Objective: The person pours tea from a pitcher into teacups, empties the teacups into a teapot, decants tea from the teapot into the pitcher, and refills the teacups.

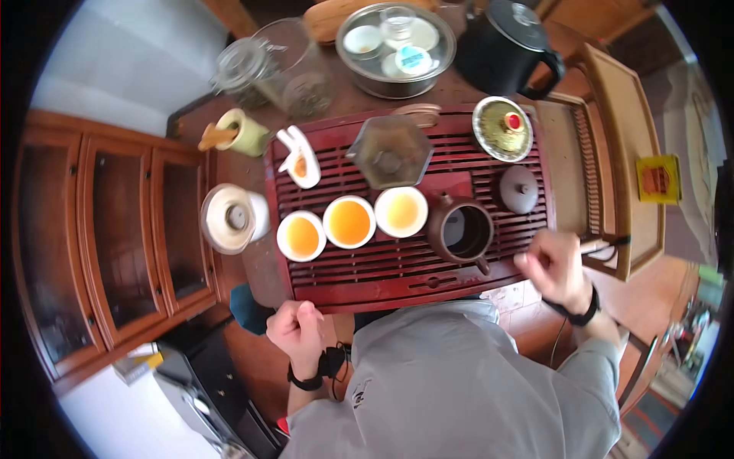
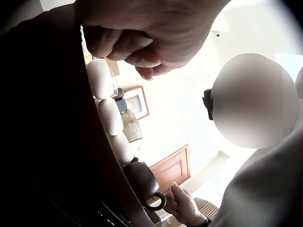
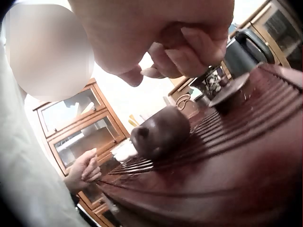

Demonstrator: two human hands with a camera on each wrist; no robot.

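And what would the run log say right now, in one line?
left hand: empty, fingers curled | right hand: empty, fingers curled | three teacups: holding tea, on slatted tea tray | teapot: uncovered | teapot lid: on tray

Left hand (image 1: 297, 330) — fingers loosely curled | right hand (image 1: 556, 268) — fingers loosely curled | forearms (image 1: 602, 327) well apart
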